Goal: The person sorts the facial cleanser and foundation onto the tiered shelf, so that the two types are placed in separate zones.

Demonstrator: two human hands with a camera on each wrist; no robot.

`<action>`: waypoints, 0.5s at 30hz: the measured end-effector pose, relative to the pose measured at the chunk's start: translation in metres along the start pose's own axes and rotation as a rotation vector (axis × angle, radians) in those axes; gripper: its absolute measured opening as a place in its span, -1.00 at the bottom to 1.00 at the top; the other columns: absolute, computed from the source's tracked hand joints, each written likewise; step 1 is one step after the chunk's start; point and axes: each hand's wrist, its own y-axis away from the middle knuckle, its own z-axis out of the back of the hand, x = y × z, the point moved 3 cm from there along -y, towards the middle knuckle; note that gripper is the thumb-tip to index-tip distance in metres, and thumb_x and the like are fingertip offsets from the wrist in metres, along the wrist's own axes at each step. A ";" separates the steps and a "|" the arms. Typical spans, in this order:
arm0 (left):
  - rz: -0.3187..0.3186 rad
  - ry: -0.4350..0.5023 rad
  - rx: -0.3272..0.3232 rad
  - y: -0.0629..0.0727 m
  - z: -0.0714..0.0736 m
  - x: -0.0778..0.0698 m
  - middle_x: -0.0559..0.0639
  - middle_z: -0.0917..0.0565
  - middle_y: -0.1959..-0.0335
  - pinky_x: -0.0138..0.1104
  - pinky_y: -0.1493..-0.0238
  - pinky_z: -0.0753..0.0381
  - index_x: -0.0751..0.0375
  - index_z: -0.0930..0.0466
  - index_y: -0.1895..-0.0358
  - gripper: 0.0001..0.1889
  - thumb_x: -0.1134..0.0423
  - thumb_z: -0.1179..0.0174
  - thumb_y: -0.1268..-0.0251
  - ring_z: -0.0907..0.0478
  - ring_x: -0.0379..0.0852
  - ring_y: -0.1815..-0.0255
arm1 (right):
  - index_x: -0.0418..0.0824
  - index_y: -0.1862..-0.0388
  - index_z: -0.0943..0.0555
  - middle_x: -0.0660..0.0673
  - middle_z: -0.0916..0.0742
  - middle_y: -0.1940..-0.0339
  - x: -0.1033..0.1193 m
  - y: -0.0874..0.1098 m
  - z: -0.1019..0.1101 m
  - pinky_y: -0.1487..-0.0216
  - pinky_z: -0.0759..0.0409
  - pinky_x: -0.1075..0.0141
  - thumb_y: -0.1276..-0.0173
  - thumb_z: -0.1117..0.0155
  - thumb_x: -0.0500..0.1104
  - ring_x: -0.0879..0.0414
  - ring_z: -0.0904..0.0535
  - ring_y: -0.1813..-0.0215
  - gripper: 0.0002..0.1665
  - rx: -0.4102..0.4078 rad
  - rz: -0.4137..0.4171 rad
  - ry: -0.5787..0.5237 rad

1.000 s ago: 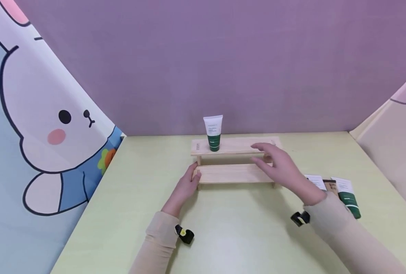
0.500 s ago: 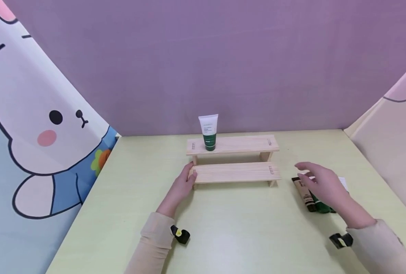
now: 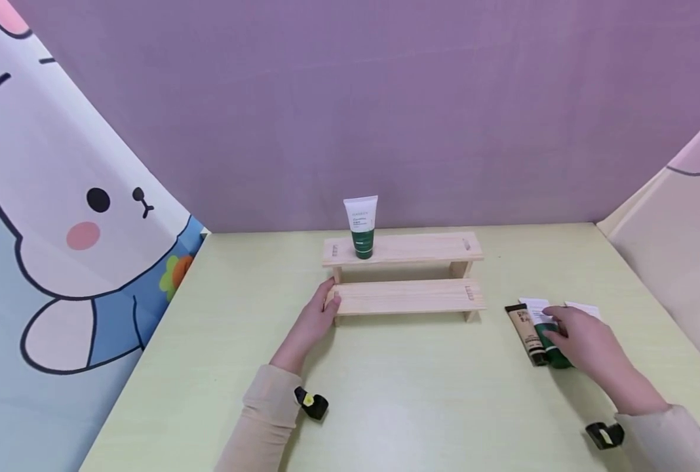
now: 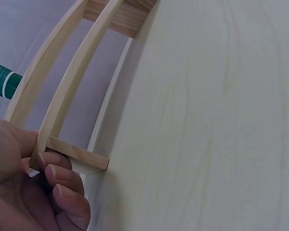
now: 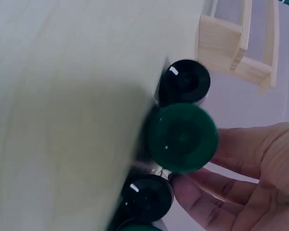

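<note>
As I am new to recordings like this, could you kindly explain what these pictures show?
There is no machine here: a person works bare-handed. The widest picture comes from a head-worn camera looking forward and down; the others come from a left wrist camera and a right wrist camera.

On the table sits a two-tier wooden shelf, with a standing tube on top. The left hand grips the left end of its lower tier.

The right hand holds a green-capped tube, with a brown tube beside it; other tubes there are partly hidden.
</note>
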 end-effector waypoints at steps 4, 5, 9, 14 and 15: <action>0.007 0.001 0.001 0.000 0.001 0.000 0.15 -0.18 -0.51 0.21 -0.39 -0.07 -0.11 -0.06 -0.54 -0.46 0.05 0.11 -0.58 -0.07 0.24 -0.49 | -0.59 -0.04 -0.50 -0.04 -0.50 0.55 -0.003 -0.001 -0.001 0.49 -0.31 0.19 -0.23 -0.36 -0.26 0.07 -0.34 0.48 -0.49 0.009 -0.015 -0.006; 0.007 0.002 0.002 0.000 0.001 0.000 0.14 -0.19 -0.51 0.21 -0.39 -0.07 -0.11 -0.06 -0.54 -0.45 0.05 0.11 -0.58 -0.07 0.24 -0.49 | -0.59 -0.05 -0.49 -0.05 -0.51 0.55 -0.003 -0.001 -0.001 0.48 -0.32 0.17 -0.23 -0.37 -0.25 0.06 -0.35 0.47 -0.48 0.013 -0.021 0.000; 0.007 0.007 0.003 0.000 0.000 0.000 0.14 -0.19 -0.51 0.19 -0.40 -0.07 -0.11 -0.06 -0.54 -0.45 0.04 0.11 -0.57 -0.07 0.23 -0.49 | -0.60 0.06 -0.48 -0.10 -0.51 0.56 -0.002 -0.002 0.000 0.49 -0.35 0.14 -0.25 -0.36 -0.20 0.01 -0.37 0.48 -0.50 0.048 -0.047 0.009; 0.010 0.008 0.000 0.000 0.000 0.001 0.14 -0.20 -0.50 0.20 -0.39 -0.07 -0.12 -0.05 -0.54 -0.45 0.02 0.12 -0.57 -0.08 0.23 -0.49 | -0.31 0.46 -0.37 -0.05 -0.38 0.64 -0.002 -0.003 -0.002 0.54 -0.25 0.25 -0.28 -0.34 -0.10 0.07 -0.31 0.56 -0.62 0.098 -0.075 -0.006; 0.008 0.008 0.000 0.000 0.000 0.001 0.15 -0.20 -0.50 0.20 -0.39 -0.07 -0.12 -0.05 -0.54 -0.45 0.03 0.12 -0.57 -0.08 0.23 -0.49 | -0.24 0.50 -0.33 -0.04 -0.36 0.65 -0.003 -0.004 -0.003 0.55 -0.23 0.27 -0.28 -0.34 -0.09 0.08 -0.29 0.57 -0.60 0.108 -0.082 -0.010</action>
